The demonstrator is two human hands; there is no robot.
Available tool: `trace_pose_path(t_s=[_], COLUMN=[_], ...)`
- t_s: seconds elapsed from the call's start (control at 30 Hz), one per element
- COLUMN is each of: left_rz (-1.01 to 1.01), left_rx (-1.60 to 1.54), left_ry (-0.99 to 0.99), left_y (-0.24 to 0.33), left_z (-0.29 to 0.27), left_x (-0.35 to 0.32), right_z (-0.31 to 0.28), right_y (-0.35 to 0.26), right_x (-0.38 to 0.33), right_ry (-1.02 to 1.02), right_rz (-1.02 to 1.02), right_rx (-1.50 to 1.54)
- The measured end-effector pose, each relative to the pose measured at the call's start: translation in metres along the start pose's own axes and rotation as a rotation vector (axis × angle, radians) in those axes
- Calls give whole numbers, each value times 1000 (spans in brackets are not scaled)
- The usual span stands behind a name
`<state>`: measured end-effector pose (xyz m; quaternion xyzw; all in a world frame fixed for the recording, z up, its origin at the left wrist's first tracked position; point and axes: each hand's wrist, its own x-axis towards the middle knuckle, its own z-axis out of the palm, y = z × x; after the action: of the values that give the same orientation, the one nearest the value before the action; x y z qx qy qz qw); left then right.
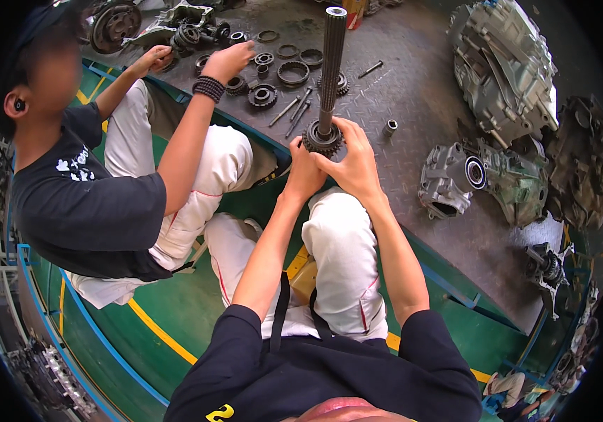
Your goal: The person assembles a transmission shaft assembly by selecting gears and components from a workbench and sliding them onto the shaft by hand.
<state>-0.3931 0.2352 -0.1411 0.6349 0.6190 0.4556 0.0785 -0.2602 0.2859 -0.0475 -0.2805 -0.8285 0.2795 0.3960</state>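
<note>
Gear (pixel 322 144) sits between left hand (pixel 304 169) and right hand (pixel 353 160); shaft (pixel 332 67) above.

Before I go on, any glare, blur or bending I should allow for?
Head view: straight edges bend near the rim, corners go black; pale shine on the table toward its right end; co-worker's head blurred. Same view: shaft, gear, left hand and right hand look fairly clear.

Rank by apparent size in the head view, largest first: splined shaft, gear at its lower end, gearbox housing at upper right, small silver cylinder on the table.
Gearbox housing
Splined shaft
Shaft's gear
Small silver cylinder
</note>
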Motion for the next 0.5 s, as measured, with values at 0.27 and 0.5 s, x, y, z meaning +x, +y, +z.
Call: trace_pose_path(t_s=[0.27,0.5], left_rz=[10,-55], left_rx=[63,-101], left_ry=[-8,-1], left_y=[1,9], left_z=[-4,-3], left_x=[0,5], right_z=[-3,0], right_y=[-3,0], right_x=[0,0], right_ry=[-11,31], right_rz=[15,-11], right_rx=[5,8])
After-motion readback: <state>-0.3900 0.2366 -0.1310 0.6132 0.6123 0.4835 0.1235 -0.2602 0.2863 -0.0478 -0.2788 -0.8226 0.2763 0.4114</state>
